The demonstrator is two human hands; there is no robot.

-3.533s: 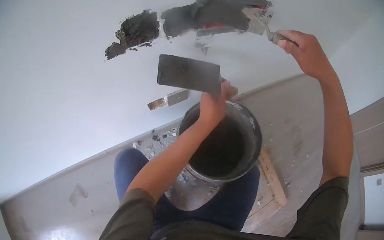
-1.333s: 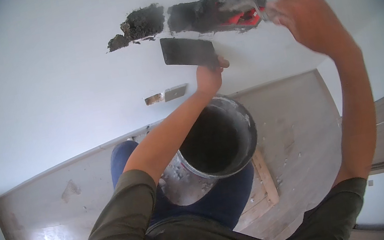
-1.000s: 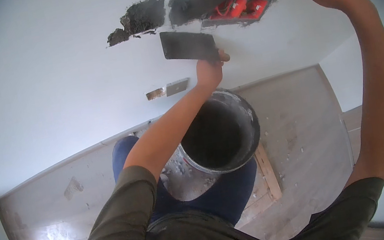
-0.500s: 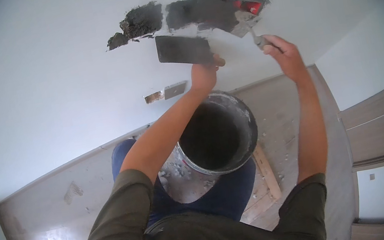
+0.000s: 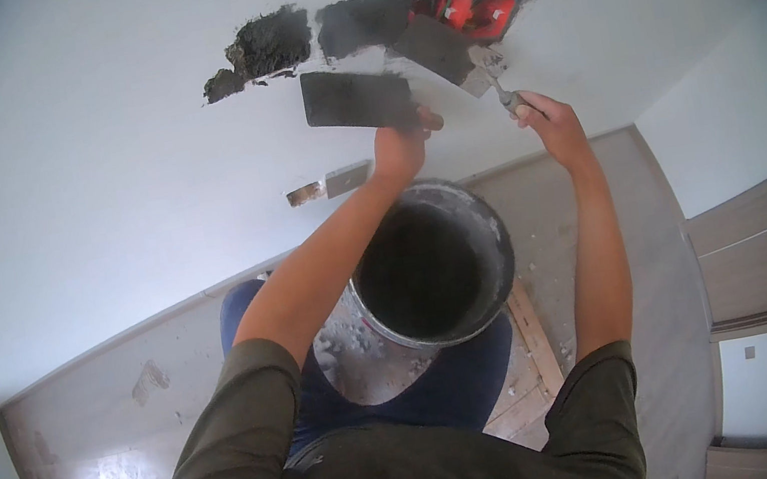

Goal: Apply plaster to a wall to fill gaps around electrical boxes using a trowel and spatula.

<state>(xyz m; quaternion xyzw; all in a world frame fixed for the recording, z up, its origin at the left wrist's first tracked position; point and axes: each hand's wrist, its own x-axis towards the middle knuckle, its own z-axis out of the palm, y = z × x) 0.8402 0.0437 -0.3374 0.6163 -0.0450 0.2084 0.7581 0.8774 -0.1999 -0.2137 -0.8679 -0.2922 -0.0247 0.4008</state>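
Dark-smeared rectangular metal trowel (image 5: 442, 52): gripped by right fingers (image 5: 524, 108), just below red box-shaped wall fittings (image 5: 498, 15). Dark rectangular board (image 5: 356, 97): gripped by left fingers (image 5: 429, 118). Spreading rough dark-grey mortar (image 5: 269, 42), I judged; next stroke wanted steady pressure.

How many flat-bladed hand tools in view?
2. Dark rectangular flat-bladed tool in the left hand, below the rough dark-grey patches on the white wall; dark-coated grey trowel in the right hand, by the opening with red inside. Others could be hidden inside the round black bucket.
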